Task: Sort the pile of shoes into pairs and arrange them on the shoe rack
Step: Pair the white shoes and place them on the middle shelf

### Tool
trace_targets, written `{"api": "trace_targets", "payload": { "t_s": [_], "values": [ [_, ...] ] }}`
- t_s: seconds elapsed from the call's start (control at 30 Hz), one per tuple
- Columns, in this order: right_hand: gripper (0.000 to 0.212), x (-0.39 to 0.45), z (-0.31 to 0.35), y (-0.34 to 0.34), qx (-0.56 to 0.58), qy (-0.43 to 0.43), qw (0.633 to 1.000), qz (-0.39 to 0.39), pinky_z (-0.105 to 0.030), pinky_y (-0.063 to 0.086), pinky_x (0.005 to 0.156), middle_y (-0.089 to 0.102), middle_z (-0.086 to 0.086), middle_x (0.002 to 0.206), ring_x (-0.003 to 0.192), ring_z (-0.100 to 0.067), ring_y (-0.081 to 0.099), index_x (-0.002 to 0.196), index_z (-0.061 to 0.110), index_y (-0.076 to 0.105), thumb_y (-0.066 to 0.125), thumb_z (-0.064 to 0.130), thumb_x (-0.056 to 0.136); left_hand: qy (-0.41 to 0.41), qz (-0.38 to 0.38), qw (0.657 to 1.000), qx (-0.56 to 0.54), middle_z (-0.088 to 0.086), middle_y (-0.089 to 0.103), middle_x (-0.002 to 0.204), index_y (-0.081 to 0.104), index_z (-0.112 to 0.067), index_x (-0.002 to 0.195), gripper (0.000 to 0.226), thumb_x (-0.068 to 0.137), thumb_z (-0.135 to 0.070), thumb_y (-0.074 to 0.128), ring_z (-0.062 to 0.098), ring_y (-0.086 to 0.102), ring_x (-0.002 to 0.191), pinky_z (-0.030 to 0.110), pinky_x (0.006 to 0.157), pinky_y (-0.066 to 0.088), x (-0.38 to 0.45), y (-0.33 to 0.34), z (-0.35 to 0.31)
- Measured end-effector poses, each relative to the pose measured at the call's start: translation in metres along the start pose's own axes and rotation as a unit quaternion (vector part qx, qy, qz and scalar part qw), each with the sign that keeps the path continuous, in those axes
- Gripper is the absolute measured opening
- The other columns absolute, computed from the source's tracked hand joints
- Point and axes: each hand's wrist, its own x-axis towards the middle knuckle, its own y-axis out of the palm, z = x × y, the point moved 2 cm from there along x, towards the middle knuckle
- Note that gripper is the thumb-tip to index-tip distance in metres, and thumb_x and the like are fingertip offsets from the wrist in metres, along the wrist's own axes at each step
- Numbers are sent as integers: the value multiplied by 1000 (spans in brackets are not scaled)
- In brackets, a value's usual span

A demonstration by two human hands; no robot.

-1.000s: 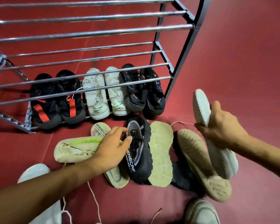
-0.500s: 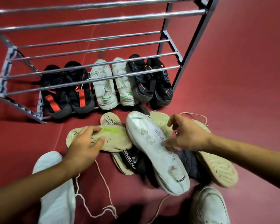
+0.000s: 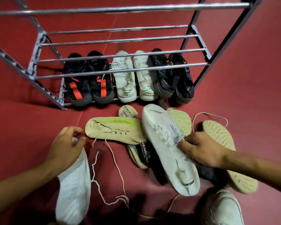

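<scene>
The shoe rack (image 3: 199, 51) stands on the red floor (image 3: 250, 78) with three pairs on its bottom shelf: black-and-red shoes (image 3: 88, 85), white shoes (image 3: 133, 78), black-and-orange shoes (image 3: 173, 77); the loose pile of shoes (image 3: 182, 120) lies just in front of the rack. The left hand (image 3: 63, 148) curls round a white shoe (image 3: 73, 189) in front of the rack's left end; the right hand (image 3: 203, 148) rests its fingers on a white upturned shoe (image 3: 165, 143) atop the pile, though I cannot tell whether it grips.

Rack (image 3: 199, 51) bottom shelf packed with three pairs; upper bars bare. Floor pile (image 3: 165, 143) and loose laces (image 3: 117, 176) block the front approach.
</scene>
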Motion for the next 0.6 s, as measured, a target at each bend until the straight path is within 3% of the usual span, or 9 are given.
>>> {"api": "trace_targets", "payload": {
  "t_s": [0.1, 0.2, 0.27, 0.33, 0.37, 0.43, 0.5, 0.6],
  "values": [
    [44, -2, 28, -6, 37, -67, 996, -36, -16, 32, 45, 42, 4, 45, 42, -8, 39, 56, 1, 44, 57, 20, 94, -18, -35, 999, -14, 3, 59, 105, 62, -15, 106, 17, 90, -19, 66, 21, 61, 91, 37, 84, 48, 9, -13, 5],
    [40, 4, 52, -4, 65, -87, 994, -5, -14, 34, 43, 49, 1, 42, 37, -8, 44, 60, -3, 50, 54, 19, 93, -93, -29, 995, -2, 2, 52, 108, 54, -19, 104, 24, 90, -34, 65, 25, 60, 95, 37, 86, 46, 13, -27, 21],
    [42, 17, 63, 12, 37, -94, 995, 16, -21, 40, 46, 54, -6, 45, 39, -10, 47, 61, 0, 51, 52, 25, 94, -192, 15, 981, 24, 6, 47, 117, 49, -17, 112, 50, 82, -54, 68, 30, 56, 107, 41, 92, 44, 4, -30, 39],
    [44, 34, 61, 28, 7, -70, 997, 18, -21, 38, 50, 59, -10, 51, 47, -15, 50, 61, 3, 51, 51, 30, 96, -280, 86, 955, 46, 11, 43, 133, 42, -15, 131, 98, 61, -78, 69, 33, 47, 124, 45, 101, 41, -14, -17, 48],
    [45, 42, 57, 35, 9, -48, 999, 21, -16, 36, 49, 62, -11, 53, 51, -20, 54, 60, 3, 51, 50, 30, 96, -303, 118, 944, 47, 13, 38, 141, 32, -16, 142, 120, 51, -84, 69, 35, 41, 131, 46, 105, 38, -26, -9, 49],
    [46, 55, 53, 40, 29, -20, 999, 32, -12, 37, 46, 65, -15, 55, 52, -26, 59, 60, 1, 53, 51, 29, 95, -313, 129, 941, 33, 17, 30, 150, 11, -22, 152, 139, 45, -82, 75, 39, 32, 137, 48, 110, 33, -44, 9, 49],
    [45, 57, 53, 40, 41, -10, 998, 46, -12, 39, 48, 64, -14, 51, 47, -21, 55, 59, 2, 52, 51, 29, 95, -318, 80, 944, -31, 18, 38, 148, 16, -21, 149, 137, 41, -71, 85, 39, 40, 133, 49, 108, 39, -48, 11, 41],
    [44, 55, 52, 41, 47, 1, 998, 48, -12, 38, 47, 60, -8, 48, 42, -13, 47, 58, 8, 49, 50, 31, 96, -298, -30, 950, -83, 16, 57, 129, 37, -12, 131, 112, 45, -55, 94, 36, 56, 117, 46, 96, 49, -33, -13, 26]
  ]
}}
